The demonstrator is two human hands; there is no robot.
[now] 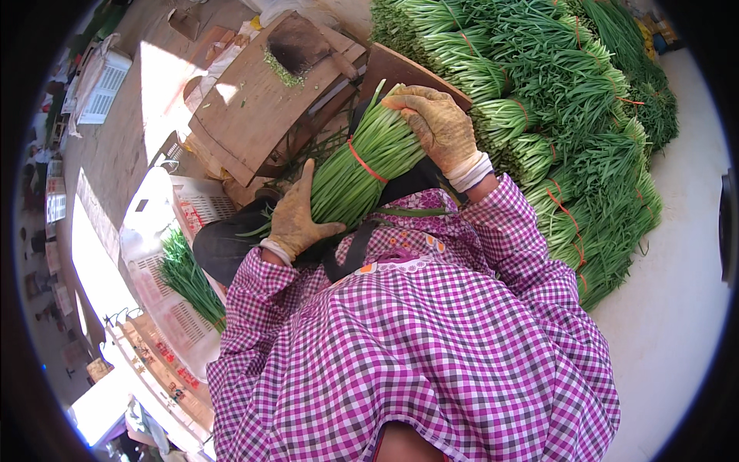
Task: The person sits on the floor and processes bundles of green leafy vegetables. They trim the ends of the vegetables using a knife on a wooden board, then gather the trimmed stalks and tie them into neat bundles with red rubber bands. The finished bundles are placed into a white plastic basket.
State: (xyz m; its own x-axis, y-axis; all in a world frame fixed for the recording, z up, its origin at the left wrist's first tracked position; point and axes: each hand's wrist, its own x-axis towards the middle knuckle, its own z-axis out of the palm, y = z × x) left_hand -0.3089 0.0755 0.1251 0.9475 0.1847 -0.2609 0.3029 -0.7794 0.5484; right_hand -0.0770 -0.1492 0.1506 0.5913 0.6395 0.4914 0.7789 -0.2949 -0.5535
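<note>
A thick bundle of long green stalks, probably garlic chives [361, 173], lies across my lap with a red band round it. My left hand [299, 216], in a stained yellowish work glove, is spread with thumb and fingers apart against the bundle's leafy lower side. My right hand [433, 124], gloved alike, cups the pale cut ends at the upper right, fingers bent over them. A wooden board or low table [254, 115] stands just beyond the bundle, with a dark cleaver-like blade [297, 43] and green trimmings [283, 72] on it.
Banded green bundles [548, 98] are heaped high at my right, beside an upright wooden board [410, 75]. At my left stands a white plastic crate [173, 300] with another green bundle [190, 277] inside. A white crate [104, 89] is farther off on the floor.
</note>
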